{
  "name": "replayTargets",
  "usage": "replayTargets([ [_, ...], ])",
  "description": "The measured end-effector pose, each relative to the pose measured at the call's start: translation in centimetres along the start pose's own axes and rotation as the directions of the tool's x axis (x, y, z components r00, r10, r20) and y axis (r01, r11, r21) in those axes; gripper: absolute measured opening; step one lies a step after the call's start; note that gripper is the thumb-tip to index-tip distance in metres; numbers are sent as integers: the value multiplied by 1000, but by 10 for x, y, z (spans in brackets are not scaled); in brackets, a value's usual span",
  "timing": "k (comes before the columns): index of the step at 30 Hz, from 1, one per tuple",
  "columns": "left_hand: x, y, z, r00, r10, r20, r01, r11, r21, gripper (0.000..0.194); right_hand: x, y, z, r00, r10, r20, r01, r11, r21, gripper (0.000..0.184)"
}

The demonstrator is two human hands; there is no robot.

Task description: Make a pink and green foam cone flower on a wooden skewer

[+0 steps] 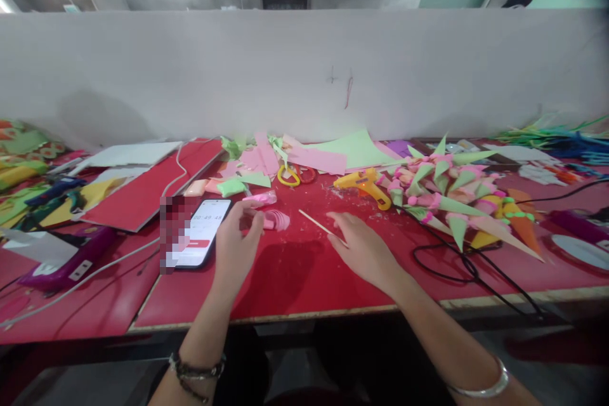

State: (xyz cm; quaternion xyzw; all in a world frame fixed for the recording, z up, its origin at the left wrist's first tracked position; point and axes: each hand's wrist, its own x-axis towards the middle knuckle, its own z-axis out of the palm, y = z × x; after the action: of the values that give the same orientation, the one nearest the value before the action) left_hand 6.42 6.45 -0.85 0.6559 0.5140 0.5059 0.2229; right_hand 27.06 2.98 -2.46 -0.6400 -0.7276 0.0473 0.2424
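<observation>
My right hand (364,247) is over the red table with a thin wooden stick (314,222) at its thumb and fingers, the stick's far end pointing up and left. My left hand (240,238) hovers beside the phone (203,235), thumb and fingers curved and apart. Just right of its fingertips lies a bundle of pink curled strips (278,220); part of the pink is hidden behind the fingers. A small pink packet (261,198) and a light green lump (230,187) sit beyond the left hand.
A yellow glue gun (365,185) lies beyond my right hand, its black cord (442,279) looping to the right. Pink and green paper cones (447,190) are heaped there. Yellow-handled scissors (288,176) and paper sheets (323,157) lie before the grey partition (285,76).
</observation>
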Motion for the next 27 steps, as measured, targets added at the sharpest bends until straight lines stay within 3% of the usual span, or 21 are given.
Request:
replayTargets([
  [3, -6, 7, 4, 992, 52, 115, -54, 999, 9, 16, -1, -8, 0, 996, -37, -84, 49, 987, 154, 34],
  [6, -12, 14, 9, 980, 91, 175, -98, 995, 30, 15, -5, -22, 0, 995, -80, -55, 96, 912, 400, 36],
  [8, -15, 16, 11, 972, 116, 203, -125, 992, 33, 16, -8, -29, 1, 993, -112, -27, 112, 877, 467, 37],
  [13, -16, 15, 13, 962, 145, 229, -159, 986, 45, 16, -8, -33, 4, 991, -131, -23, 125, 858, 497, 28],
  [23, -14, 14, 9, 960, 184, 210, -209, 972, 103, 17, -7, -26, -5, 980, -162, 112, 70, 818, 571, 29],
  [27, -14, 11, 9, 946, 227, 231, -265, 953, 147, 17, -6, -24, -5, 987, -110, 114, 36, 857, 515, 24],
])
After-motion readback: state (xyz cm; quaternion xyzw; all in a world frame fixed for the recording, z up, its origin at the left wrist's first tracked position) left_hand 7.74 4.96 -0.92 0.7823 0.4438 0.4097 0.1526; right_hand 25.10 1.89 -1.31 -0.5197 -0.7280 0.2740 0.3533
